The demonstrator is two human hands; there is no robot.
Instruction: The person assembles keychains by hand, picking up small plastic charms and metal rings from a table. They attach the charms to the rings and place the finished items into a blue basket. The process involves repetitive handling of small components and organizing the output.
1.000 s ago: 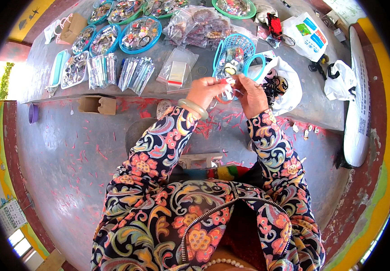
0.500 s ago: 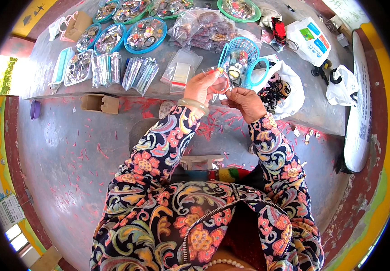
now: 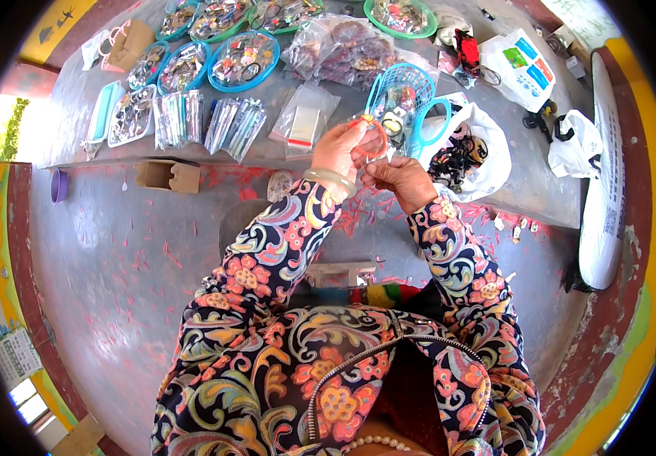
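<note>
My left hand point(image 3: 333, 150), with a pale bangle on its wrist, is closed on an orange-red hair tie point(image 3: 382, 142), whose loop stands out to the right of the fingers. A small yellow piece shows at the top of the loop. Just below and to the right, my right hand point(image 3: 406, 181) is closed, thumb and fingers pinched together near the loop's lower edge. What the right fingers pinch is too small to make out. Beyond both hands lies a blue plastic basket point(image 3: 421, 81) with hair ties and small trinkets in it.
A white bag of dark hair ties point(image 3: 499, 163) lies right of my hands. Farther back are round trays point(image 3: 210, 61) of trinkets, packs of pens point(image 3: 235, 128), clear plastic bags point(image 3: 320, 45) and white bags point(image 3: 575, 144). A cardboard box point(image 3: 185, 178) stands at left; red scraps litter the surface.
My right hand has moved slightly left and down, with its fingers now under the hair tie. The hair tie's loop shows more fully; my left hand has barely shifted.
</note>
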